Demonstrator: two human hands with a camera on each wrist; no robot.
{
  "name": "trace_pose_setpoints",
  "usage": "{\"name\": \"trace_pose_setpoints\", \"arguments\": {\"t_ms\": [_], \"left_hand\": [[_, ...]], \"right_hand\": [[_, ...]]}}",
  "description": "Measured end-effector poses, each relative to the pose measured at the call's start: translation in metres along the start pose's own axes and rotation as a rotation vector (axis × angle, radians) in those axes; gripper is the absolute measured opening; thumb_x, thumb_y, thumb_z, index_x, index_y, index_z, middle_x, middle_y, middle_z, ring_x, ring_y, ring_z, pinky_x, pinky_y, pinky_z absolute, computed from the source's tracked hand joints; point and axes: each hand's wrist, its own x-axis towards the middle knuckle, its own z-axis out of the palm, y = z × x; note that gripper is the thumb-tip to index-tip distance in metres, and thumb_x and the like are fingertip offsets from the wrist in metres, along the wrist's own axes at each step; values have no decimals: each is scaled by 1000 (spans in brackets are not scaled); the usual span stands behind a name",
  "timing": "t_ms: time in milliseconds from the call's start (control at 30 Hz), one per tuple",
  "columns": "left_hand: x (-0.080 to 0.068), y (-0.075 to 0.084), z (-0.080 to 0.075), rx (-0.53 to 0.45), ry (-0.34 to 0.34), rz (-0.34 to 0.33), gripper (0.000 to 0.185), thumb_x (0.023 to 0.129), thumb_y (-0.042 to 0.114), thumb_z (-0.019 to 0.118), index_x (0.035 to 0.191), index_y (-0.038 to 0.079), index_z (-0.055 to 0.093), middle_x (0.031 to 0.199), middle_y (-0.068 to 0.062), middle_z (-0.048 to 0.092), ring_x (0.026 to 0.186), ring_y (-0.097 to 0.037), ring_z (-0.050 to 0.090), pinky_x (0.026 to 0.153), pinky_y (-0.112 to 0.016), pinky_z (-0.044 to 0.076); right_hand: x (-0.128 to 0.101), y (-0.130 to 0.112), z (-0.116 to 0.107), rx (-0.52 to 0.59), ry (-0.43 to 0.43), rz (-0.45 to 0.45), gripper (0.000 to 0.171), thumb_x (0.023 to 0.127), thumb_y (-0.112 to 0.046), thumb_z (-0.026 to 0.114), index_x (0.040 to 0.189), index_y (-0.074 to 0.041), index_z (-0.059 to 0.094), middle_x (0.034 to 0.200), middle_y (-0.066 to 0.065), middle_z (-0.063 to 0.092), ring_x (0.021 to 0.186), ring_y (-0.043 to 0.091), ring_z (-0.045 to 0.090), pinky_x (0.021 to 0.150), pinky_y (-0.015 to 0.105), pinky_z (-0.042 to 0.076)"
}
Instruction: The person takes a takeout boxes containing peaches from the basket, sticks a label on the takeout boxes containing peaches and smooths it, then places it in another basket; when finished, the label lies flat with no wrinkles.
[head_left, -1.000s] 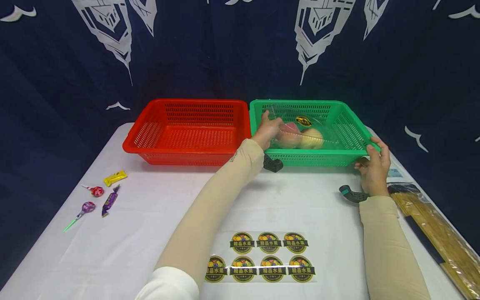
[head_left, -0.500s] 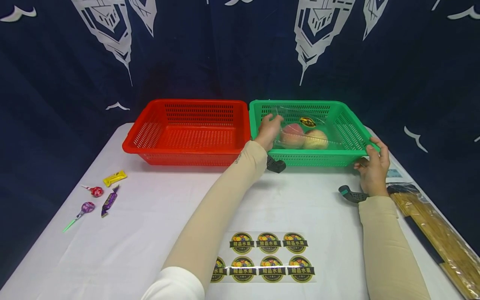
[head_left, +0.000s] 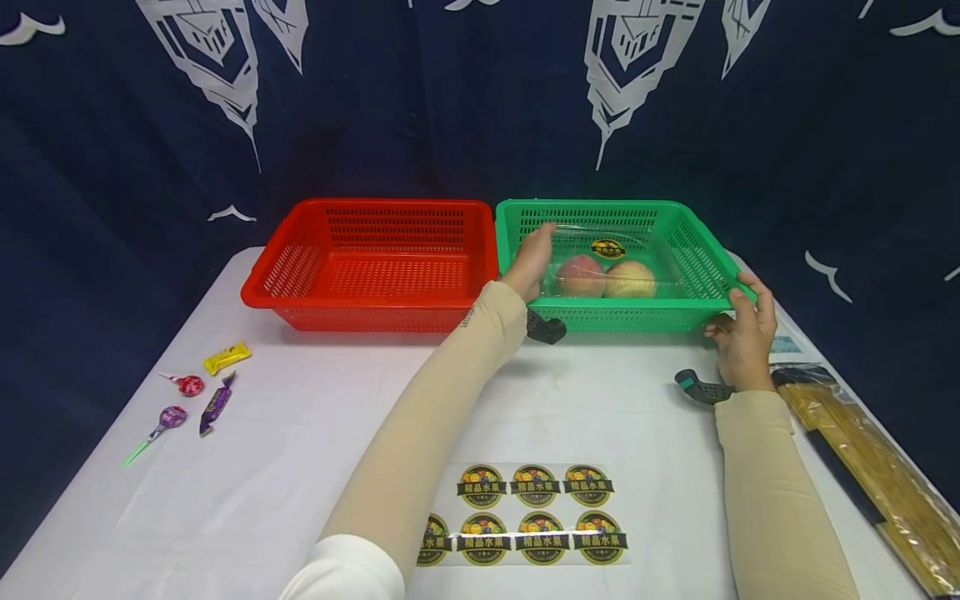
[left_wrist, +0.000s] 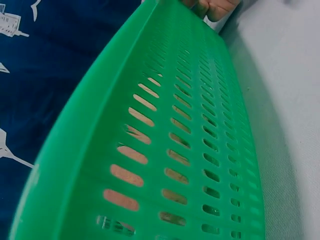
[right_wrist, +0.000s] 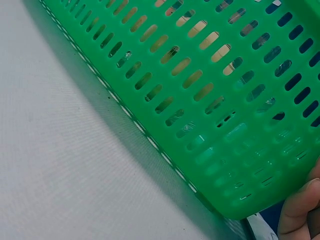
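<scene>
A green slotted basket [head_left: 622,317] stands at the back right of the white table. Inside it lies a clear plastic box [head_left: 654,260] with two peaches [head_left: 603,279] and a round label on its lid. My left hand [head_left: 532,257] reaches over the basket's front left corner, its fingers straight against the box's left end. My right hand [head_left: 744,333] grips the basket's front right corner, thumb on the rim. The left wrist view runs along the basket's front wall [left_wrist: 190,140] to the right hand [left_wrist: 215,7]. The right wrist view shows the same wall [right_wrist: 200,90] and a fingertip [right_wrist: 300,210].
A red basket [head_left: 375,315] with nothing in it stands against the green one's left side. A sheet of round fruit stickers [head_left: 525,512] lies near the front edge. Several wrapped sweets and lollipops [head_left: 197,387] lie at the left. A bag of bamboo sticks [head_left: 877,467] lies at the right edge.
The clear box with the peaches has come down and settled flat in the green basket. My left hand's fingers have straightened against its end. The right hand has stayed on the corner.
</scene>
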Motion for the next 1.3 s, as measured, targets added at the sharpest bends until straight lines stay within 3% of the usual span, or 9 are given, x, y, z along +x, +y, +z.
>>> {"name": "trace_pose_setpoints", "arguments": {"t_ms": [367,500,667,867,1067,1167,1300], "left_hand": [[-10,17,-12,41,-3,21,64,114,47,33,173,23,27,179,-1,19,164,-30,20,131,-59,19],[-22,28,-21,-5,-76,35,63,115,44,34,174,23,24,180,-5,18,165,-31,18,133,-55,17],[-44,31,-33,-109,-192,42,61,117,39,39,173,19,26,176,-14,31,161,-33,32,132,-47,26],[-74,20,-55,-161,-329,51,57,117,32,36,171,14,32,169,-14,43,156,-35,42,129,-47,33],[-104,-2,-88,-117,-427,62,55,119,29,30,170,10,32,168,-20,44,154,-42,42,128,-49,33],[-115,-13,-108,-53,-429,79,55,118,27,31,169,7,34,166,-23,45,153,-44,43,128,-50,33],[-133,-23,-138,89,-368,150,53,116,23,36,165,2,41,158,-25,54,147,-46,50,125,-51,39]], "right_hand": [[1,3,3,7,-7,18,35,113,-25,54,148,-29,54,124,2,50,73,13,51,58,20,44],[3,3,2,8,-14,20,35,112,-26,55,147,-29,54,124,1,50,73,13,52,58,20,45],[6,4,0,0,-15,30,36,113,-27,54,149,-29,52,124,2,49,71,13,52,57,20,45],[9,4,-2,-7,-13,44,37,113,-27,52,150,-30,50,123,1,49,71,13,52,58,21,45],[6,4,-5,-26,-15,67,38,113,-30,51,151,-32,48,125,-1,48,75,14,51,59,22,44],[3,2,-8,-19,-29,85,38,114,-30,51,151,-33,47,126,-1,47,76,15,52,59,22,45],[0,-4,-15,-3,-94,109,40,115,-29,50,154,-33,43,127,-1,44,75,13,54,59,21,47]]}}
